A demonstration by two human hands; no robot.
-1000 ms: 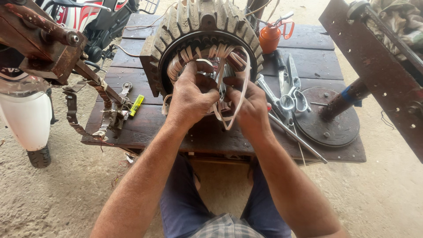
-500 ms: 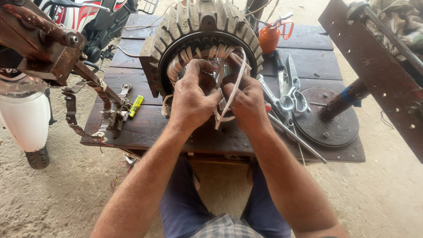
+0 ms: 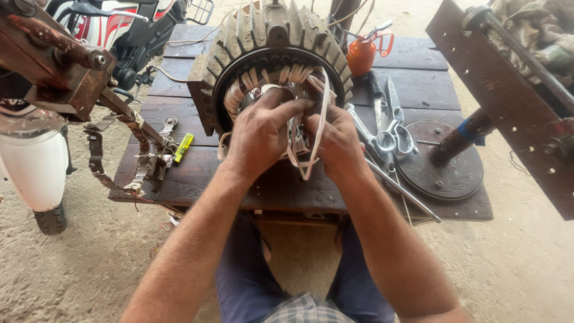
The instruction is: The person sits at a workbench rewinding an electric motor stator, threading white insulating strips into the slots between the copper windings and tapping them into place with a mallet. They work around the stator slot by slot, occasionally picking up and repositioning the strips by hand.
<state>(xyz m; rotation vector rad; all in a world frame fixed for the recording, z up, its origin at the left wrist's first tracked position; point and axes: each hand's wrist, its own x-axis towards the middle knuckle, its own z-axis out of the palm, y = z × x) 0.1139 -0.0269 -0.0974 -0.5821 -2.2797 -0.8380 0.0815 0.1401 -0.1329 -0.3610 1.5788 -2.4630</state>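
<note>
On a dark wooden worktop (image 3: 418, 90) of weathered planks, standing on a sandy dirt floor (image 3: 78, 269), a big ribbed motor stator (image 3: 239, 42) sits at the far middle. Its open bore faces the person, so its long axis runs near to far. A scooter (image 3: 36, 161) with a white panel stands at the left, beside a rusty metal arm (image 3: 54, 60); a brown perforated steel beam (image 3: 508, 101) crosses the right side.

The left hand (image 3: 260, 134) is inside the bore, fingers curled and pinched on the pale windings (image 3: 239, 93). The right hand (image 3: 338, 140) is just beside it, touching it, fingers closed on a cream strip of tape (image 3: 320, 128) that loops from the upper bore down below the knuckles, hanging near the worktop's near edge.

Right of the stator lie scissors (image 3: 394, 134) and a spanner (image 3: 359, 122), with a thin steel rod (image 3: 400, 191) slanting toward the near right. An orange oil can (image 3: 362, 54) stands at the far right of the housing. A round iron base plate (image 3: 442, 176) carries a tilted post. A yellow lighter (image 3: 183, 147) lies near the left.

Compared with half a second ago, the tape's loop has swung from a slant across the bore to a more upright hang, and the left fingers have reached further right over the coils.
</note>
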